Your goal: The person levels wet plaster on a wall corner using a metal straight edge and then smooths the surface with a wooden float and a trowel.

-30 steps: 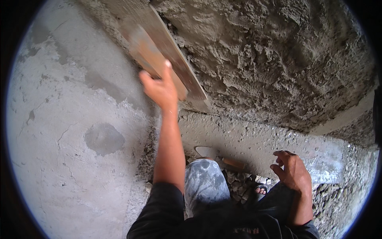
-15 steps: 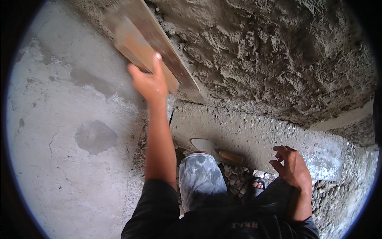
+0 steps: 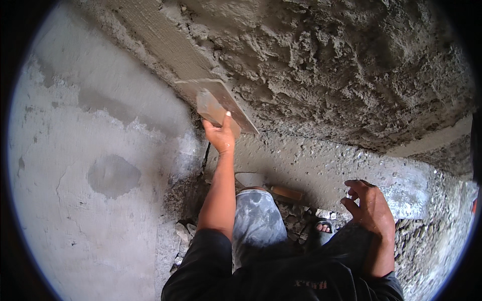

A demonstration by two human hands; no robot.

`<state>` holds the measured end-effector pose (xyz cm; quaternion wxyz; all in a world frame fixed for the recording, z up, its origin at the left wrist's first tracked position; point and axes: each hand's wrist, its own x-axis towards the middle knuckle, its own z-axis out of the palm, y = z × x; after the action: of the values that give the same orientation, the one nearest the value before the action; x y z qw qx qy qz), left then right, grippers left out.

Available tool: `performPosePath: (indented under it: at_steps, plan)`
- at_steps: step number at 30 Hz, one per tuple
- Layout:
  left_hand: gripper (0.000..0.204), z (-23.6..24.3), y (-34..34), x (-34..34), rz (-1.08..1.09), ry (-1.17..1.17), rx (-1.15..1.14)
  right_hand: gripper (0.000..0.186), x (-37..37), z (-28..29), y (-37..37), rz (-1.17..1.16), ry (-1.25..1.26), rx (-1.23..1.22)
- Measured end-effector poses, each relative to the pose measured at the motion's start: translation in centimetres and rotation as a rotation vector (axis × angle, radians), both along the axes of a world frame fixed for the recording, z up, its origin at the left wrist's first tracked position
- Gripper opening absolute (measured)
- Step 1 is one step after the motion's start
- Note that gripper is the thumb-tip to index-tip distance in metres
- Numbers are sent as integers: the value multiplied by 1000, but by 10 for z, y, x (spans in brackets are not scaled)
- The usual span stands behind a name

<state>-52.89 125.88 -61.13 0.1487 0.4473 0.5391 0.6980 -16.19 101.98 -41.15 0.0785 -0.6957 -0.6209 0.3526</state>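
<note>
My left hand point(image 3: 220, 136) grips the wooden handle of a flat plastering float point(image 3: 223, 95), thumb along one side. The float's plate lies against a smoothed mortar strip point(image 3: 165, 42) at its lower end, close to the corner with the ledge. My right hand point(image 3: 370, 208) hovers over the right part of the ledge, holding nothing, its fingers loosely curled and the thumb apart from them. A pointed trowel point(image 3: 251, 179) with a wooden handle rests on the ledge in front of my knee, partly hidden by it.
Rough wet mortar point(image 3: 326, 75) covers the wall at upper right. To the left stretches a pale grey plastered surface point(image 3: 110, 226) with damp patches. The mortar-smeared ledge point(image 3: 306, 155) runs across below the rough wall. Rubble point(image 3: 296, 223) lies around my sandalled foot point(image 3: 324, 227).
My left hand has drawn the float down along the strip, toward me and to the right. Flattened mortar now shows where the float was. My right hand stays nearly still.
</note>
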Motion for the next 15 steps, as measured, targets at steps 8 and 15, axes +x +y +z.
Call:
performPosePath:
  at_steps: [8, 15]
  plan:
    - [48, 55, -2, -2, -3, 42, -62, 43, -6, -5, -4, -49, 19, 81]
    - [47, 2, 0, 2, 54, 131, -84, 43, -5, 7, -2, 18, -7, 53]
